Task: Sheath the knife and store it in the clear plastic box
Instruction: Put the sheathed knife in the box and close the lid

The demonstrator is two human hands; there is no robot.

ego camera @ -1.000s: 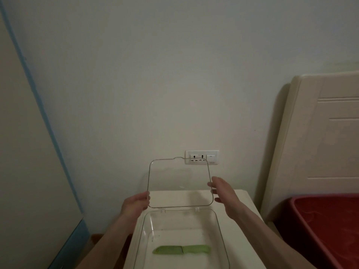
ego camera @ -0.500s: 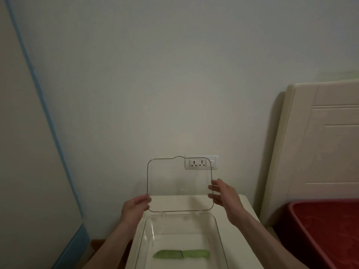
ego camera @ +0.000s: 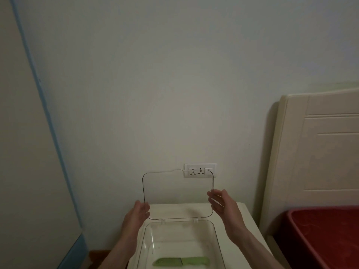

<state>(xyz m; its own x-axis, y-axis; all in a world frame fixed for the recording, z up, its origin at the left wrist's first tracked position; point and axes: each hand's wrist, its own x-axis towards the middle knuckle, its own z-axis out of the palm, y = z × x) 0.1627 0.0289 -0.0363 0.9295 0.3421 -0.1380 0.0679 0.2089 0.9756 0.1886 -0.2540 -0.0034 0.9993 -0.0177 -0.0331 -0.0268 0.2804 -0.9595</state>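
A green knife in its green sheath lies flat on the bottom of the clear plastic box, which sits on a white bedside table. The box's clear hinged lid stands upright at the far edge. My left hand grips the lid's lower left edge. At the lid's right edge is my right hand, fingers spread and touching or nearly touching the edge.
A wall socket is behind the lid. A cream headboard and a red bed cover are on the right. A blue-edged panel stands at the left.
The view has tilted so everything sits lower in frame. Both hands stay at the lid's sides and the lid remains upright. The sheathed knife has not moved in the box.
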